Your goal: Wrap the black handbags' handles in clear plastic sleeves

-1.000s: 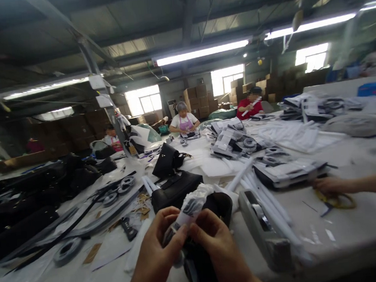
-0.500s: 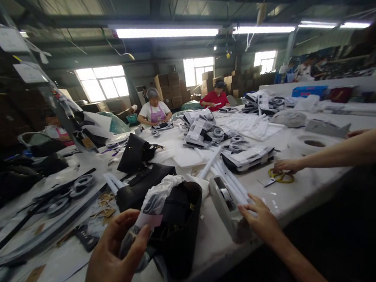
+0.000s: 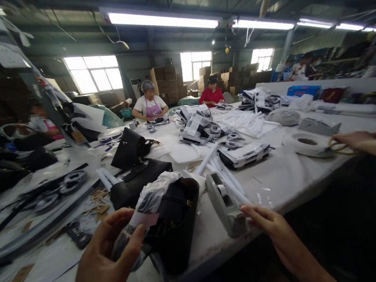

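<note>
My left hand [image 3: 110, 250] is closed around a plastic-wrapped bundle [image 3: 144, 207], dark inside, with a pale pink slip on it. Behind and beside that bundle an open black handbag [image 3: 180, 230] stands near the table edge, its inside partly hidden. My right hand [image 3: 265, 222] is at the front end of a grey tape dispenser [image 3: 226, 212], which holds a tape roll. Thumb and fingers are pressed together there; whatever lies between them is too small to make out.
Another black bag [image 3: 138, 181] lies behind the open one. White tubes [image 3: 224, 177] and packed black pieces [image 3: 242, 153] lie past the dispenser. At right, another person's hand [image 3: 350, 141] holds yellow-handled scissors beside a large white roll [image 3: 308, 142]. Two people sit across the table.
My right hand has drawn back slightly from the tubes to the dispenser's front end, its fingers closing together. The other person's hand has carried the scissors right. My left hand keeps its hold.
</note>
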{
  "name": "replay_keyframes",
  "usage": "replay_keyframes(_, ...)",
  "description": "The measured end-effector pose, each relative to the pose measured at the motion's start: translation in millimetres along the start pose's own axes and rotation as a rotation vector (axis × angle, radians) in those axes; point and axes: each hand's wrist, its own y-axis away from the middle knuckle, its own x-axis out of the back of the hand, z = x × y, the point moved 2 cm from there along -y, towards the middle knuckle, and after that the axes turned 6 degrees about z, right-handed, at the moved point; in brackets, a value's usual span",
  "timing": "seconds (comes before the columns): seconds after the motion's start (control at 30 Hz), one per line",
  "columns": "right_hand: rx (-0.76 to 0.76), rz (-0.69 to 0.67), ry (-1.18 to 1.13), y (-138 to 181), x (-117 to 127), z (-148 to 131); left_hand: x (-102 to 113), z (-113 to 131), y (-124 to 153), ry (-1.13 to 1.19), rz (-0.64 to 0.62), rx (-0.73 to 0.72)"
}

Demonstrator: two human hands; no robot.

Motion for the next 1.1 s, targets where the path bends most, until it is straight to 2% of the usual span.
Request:
replay_keyframes(0.1,-0.181,-0.002,-0.150,10,2,24,0,0,1,-0.005,0.001,0.006)
replay_keyframes(0.17,-0.244,0.041,-0.212,9,3,45,0,-1,0,-0.015,0.000,0.004)
replay_keyframes(0.27,-0.215,0.124,-0.167,4,8,73,1,-5,-4,-0.032,0.009,-0.004)
replay_keyframes(0.37,-0.121,0.129,-0.046,4,7,84,2,-6,-6,-0.009,0.008,-0.033)
replay_keyframes(0.47,-0.029,-0.012,0.033,19,-12,62,0,-3,-4,0.044,-0.010,-0.068)
replay_keyframes(0.67,0.305,-0.495,-0.055,63,-86,-45,-5,1,3,0.071,-0.018,-0.163)
replay_keyframes(0.73,0.412,-0.609,-0.056,68,-112,-71,-6,1,5,0.064,-0.036,-0.188)
replay_keyframes(0.8,0.474,-0.634,-0.030,67,-132,-84,-7,0,6,0.068,-0.055,-0.205)
replay_keyframes(0.9,0.483,-0.590,0.008,61,-152,-89,-6,-1,6,0.087,-0.066,-0.210)
replay_keyframes(1.1,0.392,-0.582,0.050,60,-163,-85,-4,-1,4,0.111,-0.111,-0.198)
